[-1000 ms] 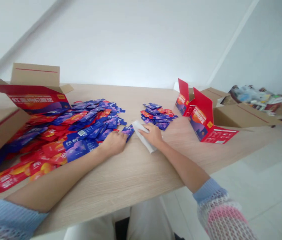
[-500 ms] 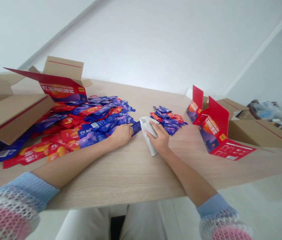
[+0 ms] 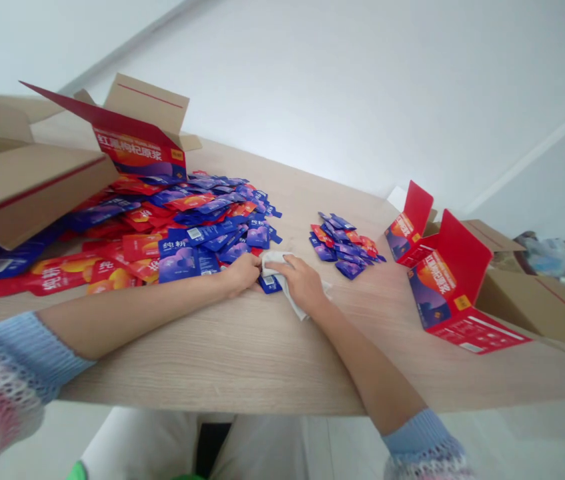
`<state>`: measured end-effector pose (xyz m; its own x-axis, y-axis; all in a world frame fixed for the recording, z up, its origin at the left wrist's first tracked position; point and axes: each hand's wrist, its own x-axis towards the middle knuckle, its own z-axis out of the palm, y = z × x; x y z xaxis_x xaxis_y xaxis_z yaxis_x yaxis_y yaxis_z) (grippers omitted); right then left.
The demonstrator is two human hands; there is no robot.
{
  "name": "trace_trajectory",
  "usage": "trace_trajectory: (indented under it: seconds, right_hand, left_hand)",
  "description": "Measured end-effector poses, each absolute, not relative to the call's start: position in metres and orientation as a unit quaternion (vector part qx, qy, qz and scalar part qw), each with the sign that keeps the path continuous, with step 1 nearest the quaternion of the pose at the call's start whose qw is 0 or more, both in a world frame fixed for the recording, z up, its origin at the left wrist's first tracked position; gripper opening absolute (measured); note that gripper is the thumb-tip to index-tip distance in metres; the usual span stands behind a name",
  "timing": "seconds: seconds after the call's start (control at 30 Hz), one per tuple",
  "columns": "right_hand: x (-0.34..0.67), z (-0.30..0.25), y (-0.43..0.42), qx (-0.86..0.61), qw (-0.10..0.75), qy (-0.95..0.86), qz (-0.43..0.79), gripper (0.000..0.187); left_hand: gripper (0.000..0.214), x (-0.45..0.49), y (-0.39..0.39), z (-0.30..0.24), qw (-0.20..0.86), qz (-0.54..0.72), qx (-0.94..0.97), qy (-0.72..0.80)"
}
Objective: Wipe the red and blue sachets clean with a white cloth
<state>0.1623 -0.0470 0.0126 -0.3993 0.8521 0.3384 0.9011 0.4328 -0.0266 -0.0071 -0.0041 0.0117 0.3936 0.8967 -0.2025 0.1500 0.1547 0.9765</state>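
Note:
My left hand [image 3: 243, 273] is closed on the end of a blue sachet [image 3: 269, 283], just in front of a large heap of red and blue sachets [image 3: 202, 233]. My right hand [image 3: 299, 283] grips a white cloth or tissue [image 3: 292, 298] and presses it against that same blue sachet, which it partly hides. Both hands are close together over the table. Beyond my right hand lies a smaller pile of blue and red sachets [image 3: 346, 243].
A red printed carton [image 3: 137, 153] stands open behind the heap, with an open brown carton [image 3: 37, 180] nearer on the left. Two red cartons, the nearer one [image 3: 447, 287] and the farther one [image 3: 409, 227], stand open at right. Plastic bags [image 3: 557, 260] lie at far right.
My right hand has moved left with the white cloth, from beside the blue sachet onto it. My left hand keeps hold of the sachet. The view has tilted slightly.

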Motion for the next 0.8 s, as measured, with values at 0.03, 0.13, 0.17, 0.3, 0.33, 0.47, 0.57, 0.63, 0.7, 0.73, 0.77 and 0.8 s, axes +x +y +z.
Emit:
trace_trajectory:
  seconds: [0.03, 0.13, 0.17, 0.3, 0.33, 0.47, 0.57, 0.63, 0.7, 0.73, 0.77, 0.8]
  right_hand:
    - [0.168, 0.014, -0.042, -0.539, 0.137, -0.828, -0.079, 0.053]
    - [0.186, 0.015, -0.032, -0.584, 0.102, -0.801, -0.085, 0.053]
    - [0.192, 0.016, -0.03, -0.593, 0.095, -0.795, -0.086, 0.053]
    - [0.214, 0.016, -0.03, -0.613, 0.125, -0.776, -0.085, 0.046]
    - [0.219, 0.016, -0.031, -0.619, 0.146, -0.767, -0.086, 0.043]
    - [0.225, 0.017, -0.04, -0.634, 0.234, -0.732, -0.086, 0.038]
    - [0.207, 0.019, -0.053, -0.638, 0.238, -0.73, -0.059, 0.037]
    - [0.186, 0.023, -0.063, -0.637, 0.209, -0.741, -0.042, 0.037]
    - [0.163, 0.027, -0.073, -0.622, 0.183, -0.76, -0.036, 0.038]
    - [0.153, 0.029, -0.077, -0.608, 0.174, -0.773, -0.034, 0.039]
    - [0.146, 0.031, -0.08, -0.59, 0.167, -0.789, -0.029, 0.041]
    - [0.141, 0.033, -0.082, -0.569, 0.161, -0.806, -0.019, 0.041]
  left_hand:
    - [0.024, -0.006, -0.005, 0.011, 0.619, 0.307, 0.56, 0.456]
    - [0.026, -0.006, -0.006, 0.016, 0.641, 0.306, 0.525, 0.468]
    - [0.028, -0.006, -0.007, 0.018, 0.645, 0.309, 0.514, 0.473]
    - [0.031, -0.006, -0.01, 0.02, 0.643, 0.329, 0.483, 0.496]
    - [0.032, -0.006, -0.011, 0.018, 0.641, 0.333, 0.483, 0.496]
    - [0.036, -0.006, -0.011, 0.0, 0.624, 0.364, 0.525, 0.45]
    - [0.039, -0.006, -0.008, -0.012, 0.603, 0.379, 0.544, 0.443]
    - [0.04, -0.005, -0.006, -0.016, 0.584, 0.393, 0.54, 0.462]
    - [0.044, -0.005, -0.004, -0.016, 0.582, 0.401, 0.537, 0.461]
    - [0.048, -0.005, -0.003, -0.016, 0.59, 0.401, 0.533, 0.454]
    - [0.053, -0.005, -0.003, -0.015, 0.603, 0.396, 0.53, 0.446]
    - [0.057, -0.005, -0.002, -0.013, 0.616, 0.392, 0.525, 0.438]
